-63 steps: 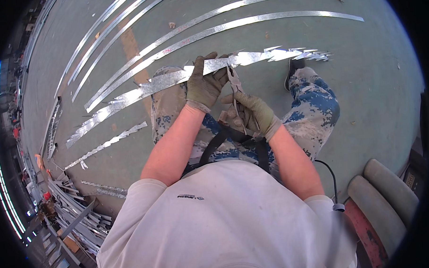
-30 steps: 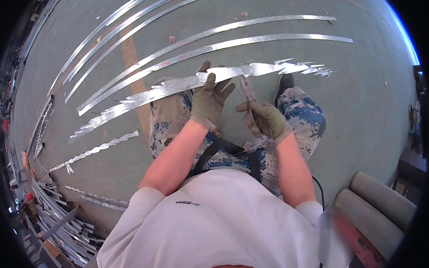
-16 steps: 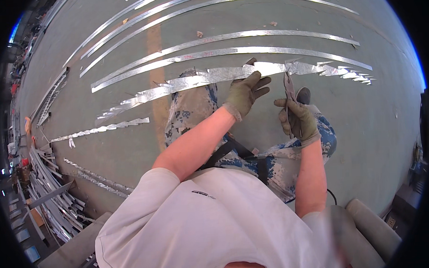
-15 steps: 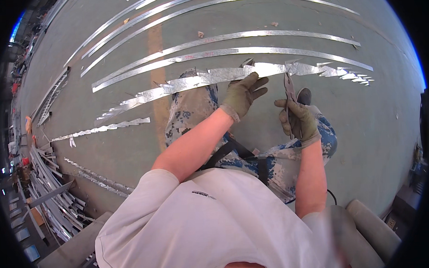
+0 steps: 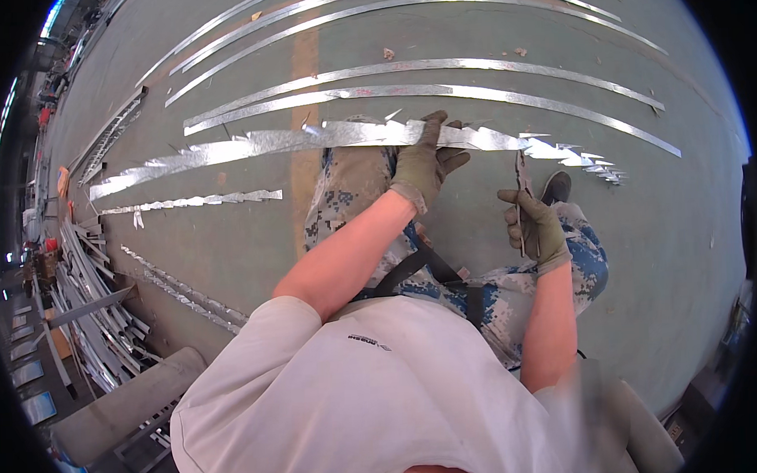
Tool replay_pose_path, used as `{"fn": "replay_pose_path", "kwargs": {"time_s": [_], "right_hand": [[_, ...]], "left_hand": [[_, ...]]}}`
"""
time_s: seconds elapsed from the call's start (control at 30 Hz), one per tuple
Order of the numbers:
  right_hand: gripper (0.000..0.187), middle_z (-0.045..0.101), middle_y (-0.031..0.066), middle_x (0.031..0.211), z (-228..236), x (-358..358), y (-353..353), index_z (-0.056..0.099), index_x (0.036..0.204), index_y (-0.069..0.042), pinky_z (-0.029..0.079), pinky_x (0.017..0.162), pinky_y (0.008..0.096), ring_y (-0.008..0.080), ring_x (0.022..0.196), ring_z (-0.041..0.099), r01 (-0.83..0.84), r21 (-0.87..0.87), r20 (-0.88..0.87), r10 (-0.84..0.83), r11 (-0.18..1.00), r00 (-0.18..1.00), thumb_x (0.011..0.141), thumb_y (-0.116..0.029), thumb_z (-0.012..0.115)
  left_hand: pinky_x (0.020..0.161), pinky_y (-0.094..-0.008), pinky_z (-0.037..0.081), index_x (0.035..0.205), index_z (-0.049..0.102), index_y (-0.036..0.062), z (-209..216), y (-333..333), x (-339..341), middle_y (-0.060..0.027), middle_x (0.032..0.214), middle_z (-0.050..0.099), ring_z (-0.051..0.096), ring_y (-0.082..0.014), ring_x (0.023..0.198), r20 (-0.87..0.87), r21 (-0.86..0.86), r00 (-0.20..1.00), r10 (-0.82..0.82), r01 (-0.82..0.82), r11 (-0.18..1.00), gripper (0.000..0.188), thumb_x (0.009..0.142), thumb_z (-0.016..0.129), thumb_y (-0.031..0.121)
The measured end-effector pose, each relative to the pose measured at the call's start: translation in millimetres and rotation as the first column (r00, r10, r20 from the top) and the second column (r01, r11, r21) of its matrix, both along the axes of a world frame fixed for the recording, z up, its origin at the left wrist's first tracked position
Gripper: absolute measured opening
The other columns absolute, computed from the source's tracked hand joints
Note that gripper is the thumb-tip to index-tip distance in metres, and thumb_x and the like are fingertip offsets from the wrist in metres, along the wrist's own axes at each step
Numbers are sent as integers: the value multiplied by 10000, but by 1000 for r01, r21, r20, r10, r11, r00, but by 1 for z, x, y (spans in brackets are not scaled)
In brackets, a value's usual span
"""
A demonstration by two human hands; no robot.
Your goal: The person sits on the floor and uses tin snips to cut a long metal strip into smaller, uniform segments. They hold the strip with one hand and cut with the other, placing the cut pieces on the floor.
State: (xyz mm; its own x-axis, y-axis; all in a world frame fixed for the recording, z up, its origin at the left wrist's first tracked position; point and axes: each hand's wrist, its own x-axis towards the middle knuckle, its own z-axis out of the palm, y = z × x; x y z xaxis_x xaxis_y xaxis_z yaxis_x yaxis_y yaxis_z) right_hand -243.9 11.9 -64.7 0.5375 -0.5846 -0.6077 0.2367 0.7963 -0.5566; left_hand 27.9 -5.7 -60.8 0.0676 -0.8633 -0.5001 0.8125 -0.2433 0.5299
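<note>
Across my knees runs a long shiny metal strip [image 5: 354,135] with jagged, raised tabs along its length and a fringe of pointed pieces at its right end. My gloved left hand [image 5: 422,170] grips it near the middle, fingers reaching over its far edge. Gloved too, my right hand [image 5: 535,231] is closed round the handles of dark metal pliers [image 5: 523,175]. Their jaws point up at the strip's near edge, right of my left hand; whether they touch it, I cannot tell.
Beyond lie several flat metal strips [image 5: 390,95] on the green floor [image 5: 646,252]. To the left are a shorter jagged strip [image 5: 202,200], two narrow ones [image 5: 185,297], a ladder-like frame [image 5: 112,133] and a heap of metal profiles [image 5: 89,305]. My shoe [image 5: 557,187] stands right of the pliers.
The jagged strip has shifted left, its left end reaching farther out. My left hand's fingers now close over it. The pliers have dropped slightly toward me. The view has also shifted a little.
</note>
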Motion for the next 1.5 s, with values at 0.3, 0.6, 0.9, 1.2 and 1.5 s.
{"fn": "replay_pose_path", "kwargs": {"time_s": [0.3,0.6,0.9,1.2,1.5], "right_hand": [[415,720,106,991,-10,4,4,588,1339,-7,564,656,331,211,737,683,59,73,-27,-57,996,998,1060,-310,533],[409,717,116,1008,19,36,40,592,1330,-26,581,697,354,213,788,696,3,-20,-255,-8,1000,967,1041,-316,610],[370,710,92,972,2,81,38,599,1298,-43,538,621,326,167,723,656,-58,-100,-470,4,993,883,1052,-319,587],[396,722,106,1005,2,93,31,607,1308,-32,544,664,319,177,782,681,-117,-88,-549,50,989,834,1043,-326,604],[372,718,87,913,-8,96,34,623,1200,-1,503,566,316,156,677,641,-31,-172,-517,-64,985,854,1036,-334,604]], "left_hand": [[905,-487,613,1386,518,172,-47,-7,0,-100,1349,611,681,-291,1108,6,-60,998,-69,69,996,400,1039,596,355],[926,-451,615,1408,517,123,-30,-11,-2,-134,1343,627,710,-294,1058,88,-68,991,-98,104,992,383,1073,537,307],[870,-430,634,1368,557,135,-34,-10,-1,-124,1300,655,724,-282,1008,88,-21,992,-89,91,996,363,1048,588,303],[870,-435,640,1373,546,124,-27,-9,-4,-137,1311,642,718,-290,1039,92,-32,992,-91,95,995,369,1050,586,298],[914,-466,633,1374,540,90,-25,-8,-6,-163,1321,623,704,-327,1081,44,-46,995,-89,91,995,375,1052,585,278]]}}
